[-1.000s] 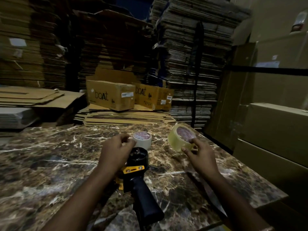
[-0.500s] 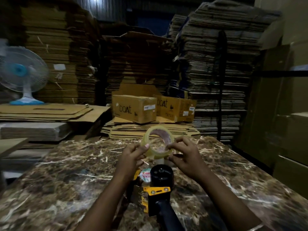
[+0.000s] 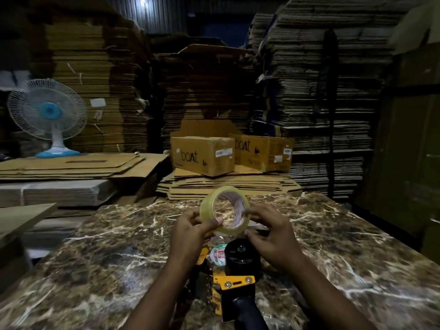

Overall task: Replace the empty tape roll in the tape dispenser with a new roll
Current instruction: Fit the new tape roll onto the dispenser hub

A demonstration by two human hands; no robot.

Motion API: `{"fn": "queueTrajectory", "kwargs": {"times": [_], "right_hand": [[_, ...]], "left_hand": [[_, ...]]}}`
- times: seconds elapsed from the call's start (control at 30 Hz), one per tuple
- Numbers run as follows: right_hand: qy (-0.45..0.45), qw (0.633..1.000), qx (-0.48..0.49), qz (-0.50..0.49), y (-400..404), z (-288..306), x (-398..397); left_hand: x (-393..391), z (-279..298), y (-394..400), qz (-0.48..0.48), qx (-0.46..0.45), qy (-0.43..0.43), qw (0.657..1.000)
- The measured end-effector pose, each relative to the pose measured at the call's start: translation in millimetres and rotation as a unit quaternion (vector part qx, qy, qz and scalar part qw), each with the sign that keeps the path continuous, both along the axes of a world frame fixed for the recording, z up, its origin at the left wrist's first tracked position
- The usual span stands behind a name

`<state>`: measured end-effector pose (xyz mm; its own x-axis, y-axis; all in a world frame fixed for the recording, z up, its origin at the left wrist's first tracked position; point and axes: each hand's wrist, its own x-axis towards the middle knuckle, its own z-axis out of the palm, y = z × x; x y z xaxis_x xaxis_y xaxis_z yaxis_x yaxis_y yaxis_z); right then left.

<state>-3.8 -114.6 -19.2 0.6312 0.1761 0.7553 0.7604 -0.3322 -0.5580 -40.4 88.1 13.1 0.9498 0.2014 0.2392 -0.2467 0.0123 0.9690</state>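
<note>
Stacks of flattened corrugated cardboard [image 3: 321, 91] wall in the back of the room, and the marble-patterned table [image 3: 107, 258] fills the foreground. Behind the table's far edge sit two brown "boat" cartons [image 3: 202, 154], side by side on a low pile of flat sheets, and one white-and-blue pedestal fan [image 3: 47, 115] stands on cardboard at the left.

On the table, near the person, lies one tape dispenser [image 3: 234, 284] with a yellow frame and black handle; its black hub is bare, so the old roll appears to be already off. Just left of the hub rests one small white core with red print, the empty tape roll [image 3: 217, 254], partly hidden by the left wrist.

Raised above the dispenser is one new roll of clear tape [image 3: 207, 208], held on edge between both hands. The left hand [image 3: 190, 232] pinches its lower rim with thumb and curled fingers; the right hand [image 3: 273, 236] curls around the right side, fingertips on the rim.

By my reading, removal is done. Left to do: seat the new roll on the hub and thread the tape end through the front of the dispenser.
</note>
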Motion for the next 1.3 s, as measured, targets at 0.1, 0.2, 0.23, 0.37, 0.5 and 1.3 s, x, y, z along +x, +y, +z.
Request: {"fn": "queueTrajectory", "kwargs": {"times": [0.1, 0.2, 0.23, 0.37, 0.5, 1.3], "right_hand": [[0.118, 0.984, 0.132, 0.029, 8, 5, -11], [0.209, 0.953, 0.199, 0.089, 16, 13, -17], [0.221, 0.948, 0.21, 0.097, 18, 15, -19], [0.228, 0.934, 0.264, 0.08, 20, 22, -20], [0.194, 0.94, 0.278, 0.04, 10, 27, -18], [0.31, 0.881, 0.357, 0.007, 10, 27, -10]], "left_hand": [[-3, 2, -3, -0.011, -0.012, 0.002, 1.0], [-7, 5, -8, -0.067, -0.043, 0.013, 0.997], [-5, 3, -9, -0.079, -0.041, 0.017, 0.996], [-5, -2, -12, -0.093, 0.088, 0.016, 0.992], [-11, -2, -15, -0.018, 0.134, -0.022, 0.991], [-16, -8, -12, 0.04, 0.285, -0.219, 0.932]]}}
